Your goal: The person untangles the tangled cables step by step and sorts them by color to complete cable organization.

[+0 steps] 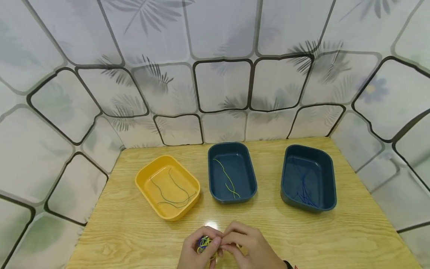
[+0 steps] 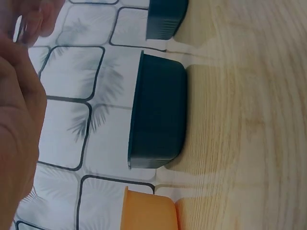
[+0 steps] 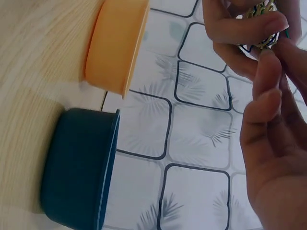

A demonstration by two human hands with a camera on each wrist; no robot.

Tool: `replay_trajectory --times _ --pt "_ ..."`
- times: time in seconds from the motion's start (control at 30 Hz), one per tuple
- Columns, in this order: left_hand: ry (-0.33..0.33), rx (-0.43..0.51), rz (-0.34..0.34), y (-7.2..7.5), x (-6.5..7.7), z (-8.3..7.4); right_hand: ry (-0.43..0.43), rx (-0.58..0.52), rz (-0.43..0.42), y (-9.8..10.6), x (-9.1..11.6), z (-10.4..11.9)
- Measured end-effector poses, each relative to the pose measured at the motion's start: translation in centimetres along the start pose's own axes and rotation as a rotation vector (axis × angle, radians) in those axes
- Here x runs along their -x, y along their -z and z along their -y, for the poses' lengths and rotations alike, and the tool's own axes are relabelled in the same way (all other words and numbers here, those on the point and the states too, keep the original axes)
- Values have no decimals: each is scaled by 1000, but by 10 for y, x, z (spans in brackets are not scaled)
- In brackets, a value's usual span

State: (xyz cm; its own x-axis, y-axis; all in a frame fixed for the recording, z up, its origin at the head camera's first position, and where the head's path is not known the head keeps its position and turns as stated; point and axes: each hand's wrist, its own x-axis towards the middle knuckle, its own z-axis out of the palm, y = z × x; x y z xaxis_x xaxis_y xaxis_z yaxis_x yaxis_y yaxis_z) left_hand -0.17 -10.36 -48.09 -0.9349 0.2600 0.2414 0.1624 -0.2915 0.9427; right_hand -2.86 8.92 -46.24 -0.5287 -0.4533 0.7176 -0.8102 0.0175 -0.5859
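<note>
Near the table's front edge my left hand (image 1: 192,249) holds a small tangle of thin coloured strands (image 1: 203,243), yellow, blue and green, curled within its fingers. My right hand (image 1: 248,243) meets it from the right, thumb and fingertips pinching at the tangle's edge beside the left thumb. In the right wrist view, the strand tangle (image 3: 263,14) shows between the fingers, and a short green end sticks out. Just what the right fingertips pinch I cannot tell, since they cover it. The left wrist view catches the left hand (image 2: 19,96) at its edge, the tangle hidden.
Beyond the hands stand a yellow bin (image 1: 178,213) with greenish strands, a dark blue bin (image 1: 240,168) with yellow strands (image 1: 223,170), and another dark blue bin (image 1: 317,170) with blue strands (image 1: 305,192). Patterned cloth (image 1: 221,86) surrounds the wooden table (image 1: 127,231) behind and at both sides.
</note>
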Motion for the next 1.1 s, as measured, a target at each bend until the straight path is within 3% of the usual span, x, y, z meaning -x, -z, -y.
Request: replay_trajectory --times 0.1,0.23,0.33,0.5,0.6,0.73,0.8,1.0,1.1 --pt "-105 67 74 7 -1 1 -30 20 -124 8 -3 4" --pt "-158 109 128 11 -1 0 -64 68 -262 23 -9 8" --pt "-185 106 104 9 -1 0 -97 90 -309 30 -10 6" --pt "-297 86 49 10 -2 0 -160 79 -378 39 4 -10" --pt "-250 42 -1 10 -2 -3 -152 43 -406 43 22 -33" --pt "-112 -31 -174 13 1 -8 -167 16 -478 55 38 -60" --pt "-72 -55 -222 15 2 -10 -211 25 -501 61 45 -69" --pt "-61 -95 -214 18 2 -10 -397 209 -437 65 19 -43" --pt "-56 -110 -239 18 2 -10 -375 340 -418 59 3 -25"
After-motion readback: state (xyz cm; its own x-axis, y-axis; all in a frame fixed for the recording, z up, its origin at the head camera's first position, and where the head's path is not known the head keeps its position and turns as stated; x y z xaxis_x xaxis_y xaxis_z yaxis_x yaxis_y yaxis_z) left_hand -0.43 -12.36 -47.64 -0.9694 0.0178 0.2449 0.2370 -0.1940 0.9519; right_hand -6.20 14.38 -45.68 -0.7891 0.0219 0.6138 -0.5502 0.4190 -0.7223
